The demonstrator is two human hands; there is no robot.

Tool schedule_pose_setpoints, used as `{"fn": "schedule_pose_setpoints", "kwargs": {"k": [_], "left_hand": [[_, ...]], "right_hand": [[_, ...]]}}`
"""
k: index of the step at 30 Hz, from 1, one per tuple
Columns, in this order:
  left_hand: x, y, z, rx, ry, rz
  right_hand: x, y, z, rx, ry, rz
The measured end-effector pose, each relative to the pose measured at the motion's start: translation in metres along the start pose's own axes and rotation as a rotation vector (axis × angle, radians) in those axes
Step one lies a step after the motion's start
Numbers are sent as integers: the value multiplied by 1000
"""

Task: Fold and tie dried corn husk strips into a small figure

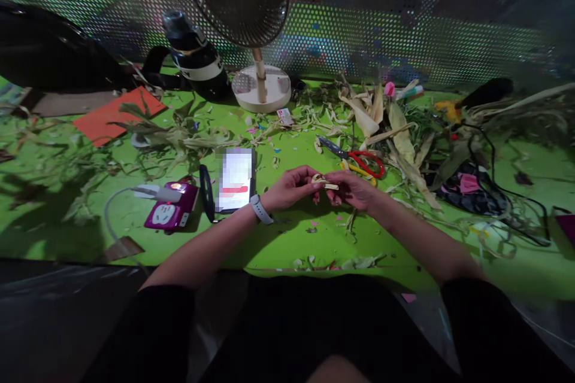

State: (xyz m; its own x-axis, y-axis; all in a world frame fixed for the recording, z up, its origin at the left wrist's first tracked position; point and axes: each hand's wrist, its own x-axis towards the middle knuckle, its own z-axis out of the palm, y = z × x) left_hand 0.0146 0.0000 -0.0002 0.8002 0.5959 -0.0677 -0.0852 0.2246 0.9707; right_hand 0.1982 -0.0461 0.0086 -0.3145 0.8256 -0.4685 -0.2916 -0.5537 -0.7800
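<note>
**Left hand (291,188) and right hand (354,190) held a small pale piece (325,183)**

The person held the small pale piece between both hands, just above the green tabletop (278,245). The left hand's fingers pinched one end, and the right hand's fingers were closed on the other end. The piece looked thin and a bit curled, but it was too small to tell what it was.

A white watch (261,209) was on the left wrist. Near that wrist lay a phone (238,179) with its screen lit. Left of the phone sat a purple power box (173,206) with a white plug (155,192) in it.

Scissors (366,163) with red handles lay open a little, just past the right hand. A yellow handle (363,175) was right beside them. Dry, pale leaves (402,131) made a messy pile to the right, and more bits were all over the tabletop.

At the back stood a round fan (262,90) on a white base. A dark bottle (200,69) stood to the left of it, and an orange sheet (112,119) lay farther left.
</note>
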Motion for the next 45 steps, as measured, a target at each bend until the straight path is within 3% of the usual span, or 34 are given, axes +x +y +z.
{"fn": "schedule_pose_setpoints", "kwargs": {"k": [9, 13, 20, 26, 32, 38, 41, 45], "left_hand": [[1, -1, -3, -111, 10, 8], [3, -4, -1, -152, 81, 34], [0, -7, 2, 56, 133, 187], [-3, -12, 7, 171, 227, 183], [-3, -11, 16, 79, 313, 141], [-2, -7, 19, 30, 327, 155], [0, -7, 15, 41, 304, 129], [2, -8, 8, 65, 362, 111]], "right_hand": [[-2, 0, 3, 13, -28, -36], [0, 5, 6, 44, -1, -127], [2, 12, 8, 95, 37, -162], [4, 14, 6, 75, 14, -156], [3, 15, 8, -224, 42, -330], [0, 33, 17, -526, 270, -592], [1, 36, 17, -666, 323, -638], [1, 28, 13, -738, 353, -601]]}}
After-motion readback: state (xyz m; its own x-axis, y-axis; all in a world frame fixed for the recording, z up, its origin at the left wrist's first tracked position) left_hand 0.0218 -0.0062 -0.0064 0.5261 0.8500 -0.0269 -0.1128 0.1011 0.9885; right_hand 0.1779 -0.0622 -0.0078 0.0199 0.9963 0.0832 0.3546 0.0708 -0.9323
